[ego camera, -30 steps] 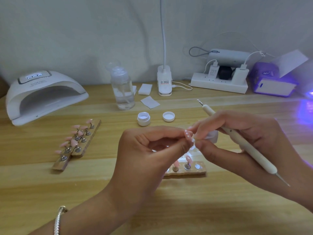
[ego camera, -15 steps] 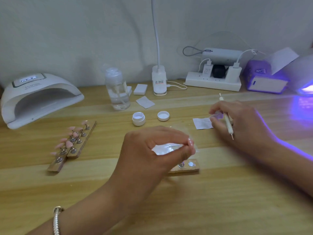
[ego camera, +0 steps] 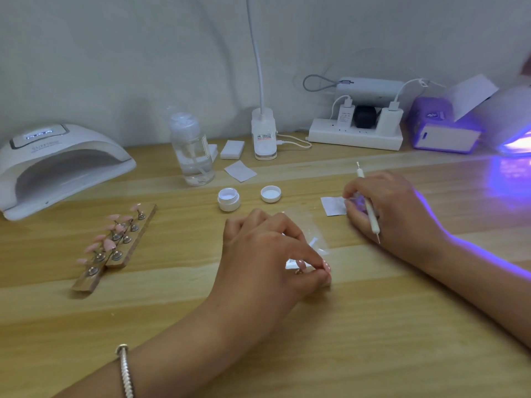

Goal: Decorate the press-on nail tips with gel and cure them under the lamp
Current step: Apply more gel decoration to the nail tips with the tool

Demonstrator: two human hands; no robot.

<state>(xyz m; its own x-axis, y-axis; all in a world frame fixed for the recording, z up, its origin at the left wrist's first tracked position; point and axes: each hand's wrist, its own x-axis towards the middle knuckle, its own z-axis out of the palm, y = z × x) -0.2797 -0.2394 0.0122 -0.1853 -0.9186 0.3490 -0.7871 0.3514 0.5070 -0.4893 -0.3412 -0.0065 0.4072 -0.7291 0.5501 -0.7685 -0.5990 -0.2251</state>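
pinching a pink nail tip (ego camera: 300, 265) on its small metal stand, the left hand (ego camera: 267, 254) holds it low over the table (ego camera: 287, 346), just beside a clear film (ego camera: 314, 244). the right hand (ego camera: 388, 208) is curled round a white dotting pen (ego camera: 370, 211) and presses on a small paper wipe (ego camera: 333, 205), probably cleaning the tool. the gel pot (ego camera: 228, 199) stands open, its lid (ego camera: 270, 193) beside it. 2 wooden strips (ego camera: 120, 242) of pink tips lie at the left near the white curing lamp (ego camera: 57, 165), unlit inside; whether those tips are decorated is too small to tell. a 2nd lamp (ego camera: 514, 139) glows violet at the right edge. decorating looks mid-way, and this tip is not yet cured.
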